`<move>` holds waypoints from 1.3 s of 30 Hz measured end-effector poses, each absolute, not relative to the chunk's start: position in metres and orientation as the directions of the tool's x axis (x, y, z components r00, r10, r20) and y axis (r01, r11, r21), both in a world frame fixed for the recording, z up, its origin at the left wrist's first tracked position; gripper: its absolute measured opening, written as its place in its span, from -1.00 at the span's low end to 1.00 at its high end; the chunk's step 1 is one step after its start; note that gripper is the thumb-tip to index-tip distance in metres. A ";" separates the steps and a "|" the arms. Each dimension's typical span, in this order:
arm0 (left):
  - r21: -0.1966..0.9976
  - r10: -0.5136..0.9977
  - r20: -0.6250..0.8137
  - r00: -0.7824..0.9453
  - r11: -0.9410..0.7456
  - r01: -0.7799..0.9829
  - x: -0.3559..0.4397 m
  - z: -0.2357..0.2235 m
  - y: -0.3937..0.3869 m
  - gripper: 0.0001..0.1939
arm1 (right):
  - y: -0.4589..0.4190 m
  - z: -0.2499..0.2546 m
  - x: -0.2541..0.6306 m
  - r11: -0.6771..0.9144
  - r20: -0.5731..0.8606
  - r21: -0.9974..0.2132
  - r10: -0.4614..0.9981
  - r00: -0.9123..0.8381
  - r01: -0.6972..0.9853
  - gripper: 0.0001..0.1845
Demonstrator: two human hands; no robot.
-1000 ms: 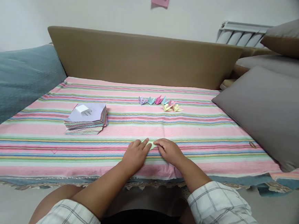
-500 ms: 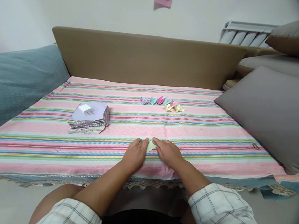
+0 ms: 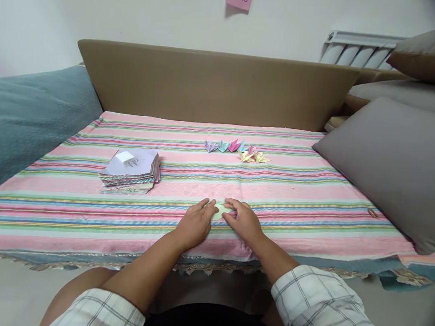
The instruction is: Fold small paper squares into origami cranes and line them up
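A small pale green sheet of origami paper (image 3: 219,212) lies on the striped cloth in front of me, partly hidden by my fingers. My left hand (image 3: 196,222) presses its thumb and fingertips onto the paper's left side. At the right side, my right hand (image 3: 246,222) has the paper's edge between thumb and index finger, which are slightly apart. Beyond my hands stand several folded paper cranes (image 3: 234,145) in purple, blue, pink and yellow. Left of them is a stack of coloured paper squares (image 3: 129,180), with a white plug adapter (image 3: 126,159) lying on top.
The striped cloth (image 3: 186,180) covers a sofa seat with a brown backrest (image 3: 216,86). A grey cushion (image 3: 390,166) leans at the right, and a blue-covered armrest (image 3: 28,118) is at the left. A small brown ring-like item (image 3: 372,213) lies near the cushion.
My right thumb and index finger have spread apart at the paper's right side. More of the green paper shows between my hands, and my left fingers have shifted slightly.
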State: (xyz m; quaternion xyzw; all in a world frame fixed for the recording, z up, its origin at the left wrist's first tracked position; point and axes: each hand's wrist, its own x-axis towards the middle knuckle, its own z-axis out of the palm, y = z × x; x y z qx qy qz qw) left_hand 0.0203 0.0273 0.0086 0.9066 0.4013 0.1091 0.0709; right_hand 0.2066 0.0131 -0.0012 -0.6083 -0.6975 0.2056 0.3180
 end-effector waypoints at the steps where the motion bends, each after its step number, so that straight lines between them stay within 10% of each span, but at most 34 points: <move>1: 0.219 0.731 0.123 0.671 -0.679 0.700 0.019 0.011 0.027 -0.54 | 0.014 -0.002 0.207 0.166 0.186 -0.690 0.981 -0.050 0.705 -0.55; 10: 0.183 0.685 0.049 0.727 -0.722 0.668 0.016 0.021 0.021 -0.46 | 0.021 -0.007 0.210 0.205 0.262 -0.667 0.965 -0.032 0.716 -0.60; 17: 0.080 0.688 0.128 0.715 -0.725 0.684 0.020 0.015 0.014 -0.41 | 0.012 -0.009 0.211 0.472 0.421 -0.337 0.850 -0.318 0.815 -0.67; 27: -0.025 0.666 0.195 0.720 -0.730 0.683 0.020 0.008 0.010 -0.36 | 0.002 -0.011 0.210 0.610 0.203 -0.190 0.791 -0.577 0.769 -0.14; 39: -0.048 0.708 0.224 0.669 -0.678 0.734 -0.005 0.005 0.002 -0.45 | 0.003 -0.010 0.209 0.590 0.146 -0.170 0.807 -0.572 0.789 -0.15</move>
